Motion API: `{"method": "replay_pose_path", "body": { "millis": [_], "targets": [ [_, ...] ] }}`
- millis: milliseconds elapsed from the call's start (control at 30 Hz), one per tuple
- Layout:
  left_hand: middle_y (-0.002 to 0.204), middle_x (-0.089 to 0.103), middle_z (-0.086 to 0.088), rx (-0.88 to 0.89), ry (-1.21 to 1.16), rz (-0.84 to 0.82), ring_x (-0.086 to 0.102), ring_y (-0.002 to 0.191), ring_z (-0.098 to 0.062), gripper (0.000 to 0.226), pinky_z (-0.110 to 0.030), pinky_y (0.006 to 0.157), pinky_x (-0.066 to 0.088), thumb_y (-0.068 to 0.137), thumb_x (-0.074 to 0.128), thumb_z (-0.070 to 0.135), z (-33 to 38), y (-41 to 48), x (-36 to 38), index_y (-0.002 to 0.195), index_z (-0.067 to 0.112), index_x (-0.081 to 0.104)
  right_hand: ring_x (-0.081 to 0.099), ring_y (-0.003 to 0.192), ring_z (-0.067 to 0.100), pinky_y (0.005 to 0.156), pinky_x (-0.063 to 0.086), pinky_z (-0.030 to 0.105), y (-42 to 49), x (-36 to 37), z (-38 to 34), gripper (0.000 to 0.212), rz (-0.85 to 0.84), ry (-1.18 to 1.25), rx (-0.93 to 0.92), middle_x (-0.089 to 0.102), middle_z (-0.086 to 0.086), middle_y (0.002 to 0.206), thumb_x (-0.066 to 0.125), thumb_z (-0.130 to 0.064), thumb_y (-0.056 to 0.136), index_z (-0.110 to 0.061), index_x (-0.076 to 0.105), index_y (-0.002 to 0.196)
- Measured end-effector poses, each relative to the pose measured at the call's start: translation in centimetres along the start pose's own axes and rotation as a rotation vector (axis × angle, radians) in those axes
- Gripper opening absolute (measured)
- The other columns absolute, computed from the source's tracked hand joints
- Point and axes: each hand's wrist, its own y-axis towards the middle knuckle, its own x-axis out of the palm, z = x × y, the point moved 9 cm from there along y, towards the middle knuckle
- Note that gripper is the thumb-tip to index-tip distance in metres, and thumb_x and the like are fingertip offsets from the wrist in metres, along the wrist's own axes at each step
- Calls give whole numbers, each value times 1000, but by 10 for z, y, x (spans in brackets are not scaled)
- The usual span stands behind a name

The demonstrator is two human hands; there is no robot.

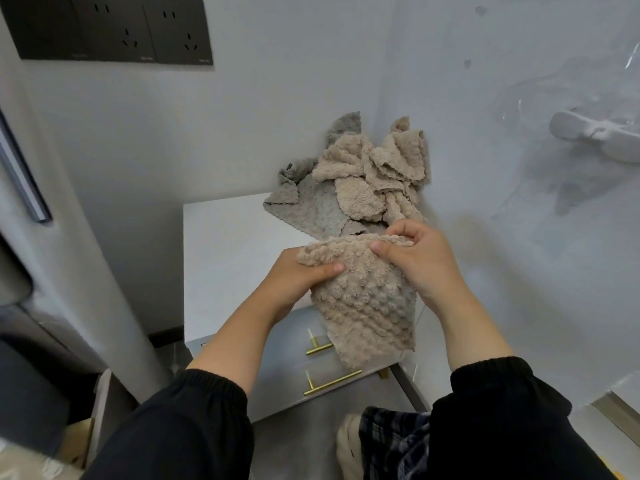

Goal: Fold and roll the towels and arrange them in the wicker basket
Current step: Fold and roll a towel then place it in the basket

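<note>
white cabinet (pixel 221 258) sits below the fingers, a heap of towels (pixel 363 178) on it just beyond them. beige towel (pixel 360 306) hangs from both grips: left hand (pixel 294 277) curled round its left edge, right hand (pixel 419 261) pinching its top edge.

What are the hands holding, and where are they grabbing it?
One beige towel, held by its top edge: the left hand pinches the left end, the right hand the right end.
</note>
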Motion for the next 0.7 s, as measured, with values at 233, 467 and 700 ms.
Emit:
{"method": "replay_pose_path", "body": {
  "millis": [233, 467, 700],
  "targets": [
    [98, 69, -13, 21, -3, 141, 67, 93, -24, 12, -43, 89, 51, 95, 56, 15, 9, -2, -4, 93, 16, 67, 58, 62, 9, 63, 49, 22, 1, 6, 10, 40, -131, 235, 81, 65, -1, 77, 87, -23, 59, -20, 63, 90],
    [94, 73, -3, -9, -94, 188, 70, 88, -17, 19, -33, 78, 55, 100, 47, 21, 6, -2, -10, 100, 16, 65, 62, 59, 10, 53, 50, 20, 0, -5, 17, 40, -146, 460, 157, 65, -1, 65, 83, -20, 52, -12, 59, 83],
    [93, 73, -2, -41, -172, 162, 71, 86, -16, 19, -31, 75, 56, 100, 46, 20, 5, -2, -7, 102, 14, 64, 61, 63, 14, 65, 53, 28, 1, -9, 16, 22, -100, 443, 118, 65, 2, 63, 83, -23, 48, -15, 69, 64]
  ]
}}
